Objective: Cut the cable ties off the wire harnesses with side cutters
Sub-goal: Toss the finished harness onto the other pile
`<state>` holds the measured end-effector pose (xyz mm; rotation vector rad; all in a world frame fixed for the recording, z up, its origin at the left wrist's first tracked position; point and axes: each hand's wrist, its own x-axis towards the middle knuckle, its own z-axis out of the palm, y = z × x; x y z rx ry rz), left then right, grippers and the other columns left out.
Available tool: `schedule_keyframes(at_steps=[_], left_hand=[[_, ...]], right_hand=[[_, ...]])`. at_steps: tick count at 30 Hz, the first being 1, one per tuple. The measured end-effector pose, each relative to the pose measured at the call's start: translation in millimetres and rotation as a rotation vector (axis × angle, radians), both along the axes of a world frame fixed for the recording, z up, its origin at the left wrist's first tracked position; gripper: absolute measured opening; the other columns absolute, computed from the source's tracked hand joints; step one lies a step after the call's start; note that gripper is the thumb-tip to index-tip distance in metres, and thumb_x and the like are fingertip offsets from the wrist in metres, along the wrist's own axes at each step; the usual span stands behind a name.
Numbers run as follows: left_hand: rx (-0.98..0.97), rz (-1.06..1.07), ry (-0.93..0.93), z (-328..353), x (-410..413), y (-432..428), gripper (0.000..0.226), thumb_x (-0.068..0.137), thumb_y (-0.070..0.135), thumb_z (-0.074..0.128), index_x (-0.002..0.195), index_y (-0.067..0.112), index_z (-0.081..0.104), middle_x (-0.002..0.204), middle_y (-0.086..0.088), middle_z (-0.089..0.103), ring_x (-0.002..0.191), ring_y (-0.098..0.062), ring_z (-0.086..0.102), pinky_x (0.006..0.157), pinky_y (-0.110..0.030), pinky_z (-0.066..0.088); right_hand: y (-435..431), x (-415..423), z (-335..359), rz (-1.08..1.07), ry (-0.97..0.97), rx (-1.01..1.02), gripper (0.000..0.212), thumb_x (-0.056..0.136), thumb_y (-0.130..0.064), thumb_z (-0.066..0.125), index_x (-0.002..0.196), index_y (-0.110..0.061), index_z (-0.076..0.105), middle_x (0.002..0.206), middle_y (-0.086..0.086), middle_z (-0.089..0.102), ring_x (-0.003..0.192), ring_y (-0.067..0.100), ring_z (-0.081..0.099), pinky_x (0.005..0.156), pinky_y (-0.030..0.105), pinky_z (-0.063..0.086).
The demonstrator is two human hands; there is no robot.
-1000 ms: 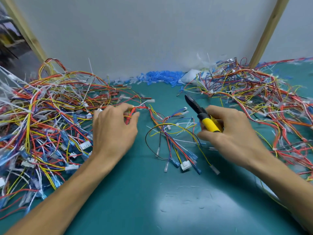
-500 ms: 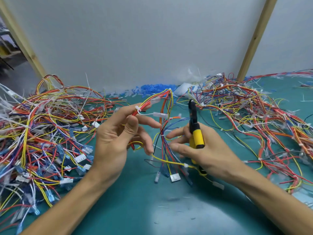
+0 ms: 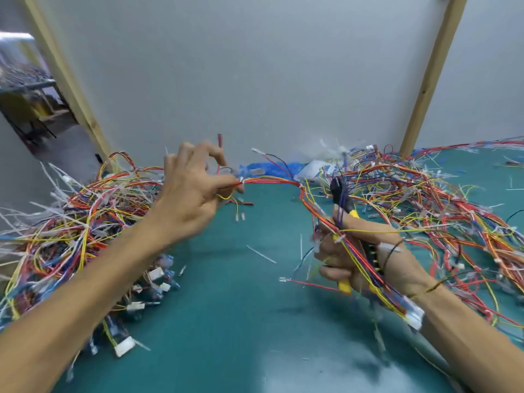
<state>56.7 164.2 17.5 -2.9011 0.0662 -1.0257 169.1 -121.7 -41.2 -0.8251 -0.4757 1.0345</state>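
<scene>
A wire harness (image 3: 272, 180) of red, yellow and blue wires is stretched in the air between my two hands. My left hand (image 3: 190, 194) is raised above the mat and pinches one end of it near a white cable tie (image 3: 242, 180). My right hand (image 3: 357, 251) grips the yellow-handled side cutters (image 3: 341, 195), black jaws pointing up, and also clamps the harness's other end against the handles. That end, with a white connector (image 3: 414, 317), trails over my right wrist.
A big tangle of harnesses (image 3: 71, 222) lies at the left, another pile (image 3: 439, 208) at the right. Cut white tie pieces (image 3: 261, 254) lie on the teal mat (image 3: 241, 321). Blue bits (image 3: 272, 168) sit by the grey back wall, between wooden posts.
Both hands have lifted the harness off the mat and moved apart, stretching it out. The left hand rose up and back; the right hand now clamps the wires along with the cutters.
</scene>
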Motion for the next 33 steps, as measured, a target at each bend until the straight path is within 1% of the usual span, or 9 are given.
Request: schedule_keyframes(at_steps=[4, 9, 12, 15, 18, 20, 26, 30, 33], left_hand=[[-0.025, 0.41, 0.157, 36, 22, 19, 0.016, 0.095, 0.043, 0.07, 0.107, 0.042, 0.08, 0.094, -0.009, 0.073, 0.093, -0.035, 0.065, 0.078, -0.041, 0.047], [-0.908, 0.144, 0.17, 66, 60, 4, 0.016, 0.101, 0.015, 0.065, 0.105, 0.01, 0.079, 0.065, -0.002, 0.075, 0.047, -0.015, 0.065, 0.045, -0.02, 0.047], [-1.573, -0.225, 0.175, 80, 69, -13, 0.037, 0.09, -0.001, 0.037, 0.108, -0.005, 0.069, 0.1, -0.02, 0.079, 0.09, -0.028, 0.079, 0.072, -0.028, 0.063], [-2.035, -0.605, 0.111, 85, 74, -18, 0.051, 0.07, 0.006, 0.04, 0.108, -0.013, 0.068, 0.119, -0.032, 0.07, 0.115, -0.04, 0.071, 0.098, -0.043, 0.059], [-1.91, -0.534, 0.031, 81, 86, -27, 0.021, 0.09, -0.005, 0.047, 0.1, 0.001, 0.065, 0.097, -0.019, 0.07, 0.082, -0.023, 0.071, 0.073, -0.032, 0.061], [-1.708, -0.42, -0.028, 76, 96, -32, 0.029, 0.1, -0.014, 0.043, 0.102, 0.009, 0.06, 0.084, -0.01, 0.067, 0.064, -0.015, 0.059, 0.057, -0.025, 0.053], [-1.628, -0.291, -0.163, 59, 115, -30, 0.049, 0.098, -0.019, 0.038, 0.122, 0.014, 0.063, 0.078, -0.006, 0.064, 0.059, -0.014, 0.057, 0.054, -0.026, 0.053], [-1.657, -0.194, -0.299, 49, 125, -30, 0.034, 0.099, -0.019, 0.04, 0.096, 0.007, 0.063, 0.07, -0.004, 0.066, 0.053, -0.013, 0.06, 0.052, -0.027, 0.057], [-1.662, -0.128, -0.362, 50, 128, -27, 0.03, 0.096, -0.019, 0.04, 0.098, 0.003, 0.06, 0.07, -0.007, 0.067, 0.051, -0.015, 0.064, 0.051, -0.029, 0.058]], right_hand=[[-7, -4, 9, 0.114, -0.342, -0.092, 0.049, 0.068, -0.034, 0.095, 0.08, -0.009, 0.055, 0.066, 0.01, 0.03, 0.051, 0.013, 0.03, 0.045, 0.022, 0.033], [-4, -22, 6, -0.001, -0.973, -0.317, 0.035, 0.085, -0.029, 0.081, 0.066, -0.022, 0.053, 0.06, -0.006, 0.04, 0.054, 0.012, 0.035, 0.052, 0.023, 0.03], [2, -24, -2, -0.13, -1.152, -0.365, 0.036, 0.089, -0.026, 0.08, 0.07, -0.026, 0.05, 0.063, -0.011, 0.042, 0.061, 0.008, 0.034, 0.057, 0.028, 0.028], [2, -23, -8, -0.224, -1.417, -0.457, 0.031, 0.088, -0.031, 0.072, 0.072, -0.032, 0.045, 0.062, -0.005, 0.04, 0.059, 0.015, 0.032, 0.056, 0.034, 0.029], [1, -21, -8, -0.22, -1.627, -0.63, 0.025, 0.085, -0.036, 0.064, 0.073, -0.038, 0.042, 0.061, -0.002, 0.044, 0.069, 0.028, 0.036, 0.061, 0.044, 0.036], [1, -21, -8, -0.203, -1.667, -0.682, 0.024, 0.083, -0.036, 0.062, 0.073, -0.037, 0.04, 0.062, -0.001, 0.045, 0.072, 0.031, 0.036, 0.061, 0.044, 0.036], [-4, -13, -7, -0.193, -1.689, -0.735, 0.018, 0.079, -0.038, 0.058, 0.076, -0.025, 0.045, 0.063, 0.004, 0.045, 0.069, 0.03, 0.04, 0.058, 0.043, 0.036], [-6, -10, -3, -0.196, -1.413, -0.62, 0.027, 0.079, -0.035, 0.067, 0.079, -0.013, 0.053, 0.066, 0.01, 0.046, 0.057, 0.016, 0.034, 0.055, 0.041, 0.03], [-9, -3, 2, -0.123, -1.198, -0.599, 0.027, 0.074, -0.038, 0.072, 0.074, -0.015, 0.056, 0.058, -0.003, 0.046, 0.055, 0.011, 0.038, 0.056, 0.033, 0.032]])
